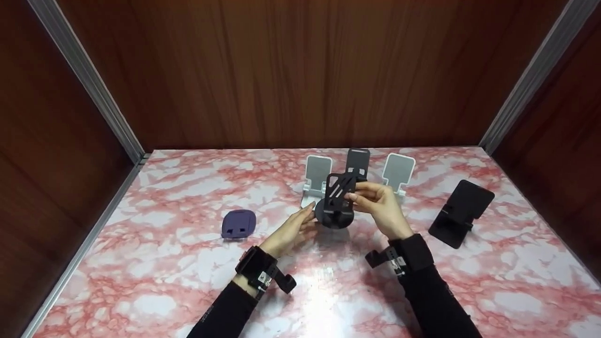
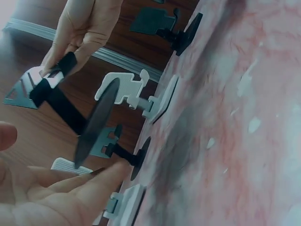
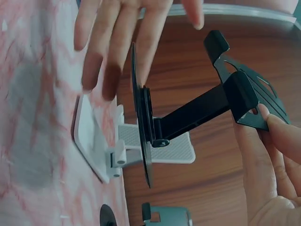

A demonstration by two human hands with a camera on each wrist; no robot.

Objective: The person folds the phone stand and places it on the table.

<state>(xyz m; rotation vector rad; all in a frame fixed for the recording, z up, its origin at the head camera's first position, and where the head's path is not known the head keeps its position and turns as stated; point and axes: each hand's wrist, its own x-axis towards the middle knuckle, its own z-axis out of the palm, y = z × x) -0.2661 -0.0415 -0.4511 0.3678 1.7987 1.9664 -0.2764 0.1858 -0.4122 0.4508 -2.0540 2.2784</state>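
Note:
A black phone stand (image 1: 337, 202) with a slotted upper plate, a hinged arm and a round base (image 3: 141, 160) is held above the table. The thumb and fingers of my right hand (image 1: 382, 210) pinch the edge of its slotted plate. In both wrist views the base is off the tabletop and tilted on edge. My left hand (image 1: 292, 230) has its fingers extended beside the base's left edge; whether they touch it I cannot tell. Right behind the held stand are a white phone stand (image 1: 319, 170) and a dark grey one (image 1: 358, 159).
Another white phone stand (image 1: 399, 169) is at the back right, partly behind my right hand. A black phone stand (image 1: 462, 213) stands further right. To the left lies a purple folded stand (image 1: 239, 223). Wood-grain panels (image 1: 300, 70) enclose the marbled red-and-white table (image 1: 164, 281).

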